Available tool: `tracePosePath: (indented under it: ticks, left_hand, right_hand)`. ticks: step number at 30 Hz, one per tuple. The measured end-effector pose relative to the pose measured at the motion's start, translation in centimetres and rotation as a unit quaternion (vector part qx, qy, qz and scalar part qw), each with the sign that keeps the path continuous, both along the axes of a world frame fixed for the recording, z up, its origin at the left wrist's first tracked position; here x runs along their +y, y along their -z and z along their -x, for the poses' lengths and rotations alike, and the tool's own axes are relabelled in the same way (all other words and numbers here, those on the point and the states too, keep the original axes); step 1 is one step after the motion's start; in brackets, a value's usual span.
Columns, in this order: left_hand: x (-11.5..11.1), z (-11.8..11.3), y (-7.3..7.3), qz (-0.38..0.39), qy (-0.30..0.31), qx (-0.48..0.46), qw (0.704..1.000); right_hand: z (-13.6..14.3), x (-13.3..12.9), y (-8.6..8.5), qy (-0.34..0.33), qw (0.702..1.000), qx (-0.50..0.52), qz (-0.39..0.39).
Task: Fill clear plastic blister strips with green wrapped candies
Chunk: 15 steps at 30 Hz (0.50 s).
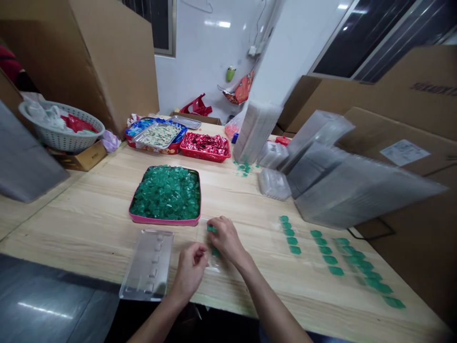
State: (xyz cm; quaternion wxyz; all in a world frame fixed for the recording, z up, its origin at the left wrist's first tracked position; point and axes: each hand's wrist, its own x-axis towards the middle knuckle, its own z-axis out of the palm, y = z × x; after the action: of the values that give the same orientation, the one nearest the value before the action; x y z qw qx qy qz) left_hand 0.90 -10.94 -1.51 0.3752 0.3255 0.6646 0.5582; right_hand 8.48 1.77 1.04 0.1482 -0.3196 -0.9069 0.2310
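My right hand is bent over a clear strip on the table, its fingers at a small green piece. Another green piece shows just below that hand. Beside it on the left, my left hand is closed, thumb against curled fingers; whatever it pinches is too small to make out. A clear plastic tray with small square marks lies left of my hands. Behind them sits a pink-rimmed tin heaped with green pieces.
Rows of green pieces lie at the right. Clear plastic packs and tall stacks stand behind them. A red tray of red packets, a metal tray, a basket and cardboard boxes line the back.
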Motion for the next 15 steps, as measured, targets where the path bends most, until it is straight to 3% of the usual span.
tracePosePath:
  ticks: [3, 5, 7, 11, 15]
  left_hand:
    - [0.2, 0.2, -0.7, -0.045, -0.041, -0.051, 0.997]
    - [0.4, 0.2, -1.2, -0.07, -0.026, -0.081, 0.994]
    - [0.6, 0.2, -1.4, -0.064, 0.01, -0.074, 0.995]
    - [0.6, -0.2, -1.1, -0.016, 0.048, 0.013, 0.999]
    - [0.5, -0.8, -0.7, 0.037, 0.082, 0.098, 0.991]
  right_hand:
    - [-1.7, -0.9, -0.1, 0.002, 0.975, 0.126, 0.182]
    - [-3.1, -1.7, -0.2, -0.007, 0.936, 0.182, 0.301]
    - [-4.3, -2.5, -0.1, 0.007, 0.908, 0.207, 0.366]
    - [-5.8, -3.8, 0.4, 0.052, 0.9, 0.201, 0.382]
    - [-6.3, -4.5, 1.4, 0.057, 0.92, 0.169, 0.349]
